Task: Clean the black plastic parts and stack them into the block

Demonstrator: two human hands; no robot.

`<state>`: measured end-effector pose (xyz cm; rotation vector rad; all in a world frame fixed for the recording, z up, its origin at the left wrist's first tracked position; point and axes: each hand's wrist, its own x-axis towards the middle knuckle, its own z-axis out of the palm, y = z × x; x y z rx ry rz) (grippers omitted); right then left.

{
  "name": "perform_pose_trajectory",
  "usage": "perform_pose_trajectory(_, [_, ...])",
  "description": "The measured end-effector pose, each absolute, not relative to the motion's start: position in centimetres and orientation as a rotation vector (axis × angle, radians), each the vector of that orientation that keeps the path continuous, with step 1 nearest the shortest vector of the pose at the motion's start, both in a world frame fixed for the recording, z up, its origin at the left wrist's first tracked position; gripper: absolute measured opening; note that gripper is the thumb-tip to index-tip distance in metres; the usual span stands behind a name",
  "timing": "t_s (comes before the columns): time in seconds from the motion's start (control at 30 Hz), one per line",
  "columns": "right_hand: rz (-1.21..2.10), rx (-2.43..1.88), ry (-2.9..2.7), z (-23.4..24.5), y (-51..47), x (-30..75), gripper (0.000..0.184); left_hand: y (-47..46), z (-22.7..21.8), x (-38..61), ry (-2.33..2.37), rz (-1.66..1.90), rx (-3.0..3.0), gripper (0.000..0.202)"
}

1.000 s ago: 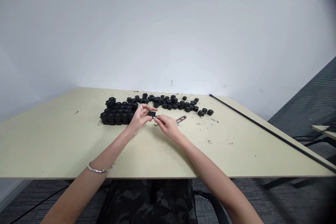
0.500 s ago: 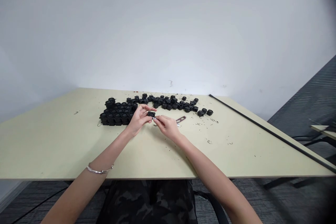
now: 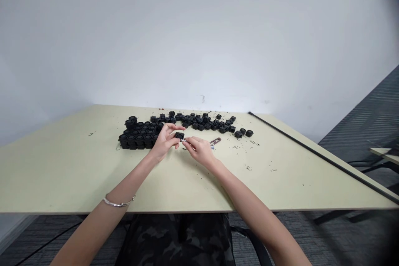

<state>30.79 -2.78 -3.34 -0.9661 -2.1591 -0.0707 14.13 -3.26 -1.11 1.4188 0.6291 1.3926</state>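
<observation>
Left hand (image 3: pixel 163 143) grasps a small black block (image 3: pixel 180 135) right of the stack (image 3: pixel 140 137); right hand (image 3: pixel 199 149) pinches a pale tool (image 3: pixel 183 140) (mostly hidden) at the block's near edge. Loose blocks (image 3: pixel 207 126) lie right of the stack.

Plain pale wall (image 3: pixel 199 41) behind cream table (image 3: pixel 68 166); grey streaked carpet (image 3: pixel 330 245) below; second tabletop (image 3: pixel 378 152) far right.

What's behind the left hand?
Behind the left hand, stacked black parts show up to its edge, with loose ones farther back. Whatever the palm covers can't be seen.
</observation>
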Motion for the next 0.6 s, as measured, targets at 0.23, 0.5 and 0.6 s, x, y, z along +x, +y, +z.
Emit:
perform_pose_trajectory(0.23, [-0.095,-0.982,-2.142,-3.37,-2.75,30.76,0.035,-3.27,-1.17,14.10,0.629,1.412,1.415,0.042])
perform_pose_trajectory(0.5, [-0.073,-0.981,-2.161,-3.32,-2.80,30.71,0.035,-3.39,-1.09,14.16,0.638,1.402,1.425,0.043])
perform_pose_trajectory(0.6, [-0.061,-0.975,-2.158,-3.40,-2.70,30.73,0.035,-3.42,-1.05,14.18,0.634,1.404,1.431,0.043])
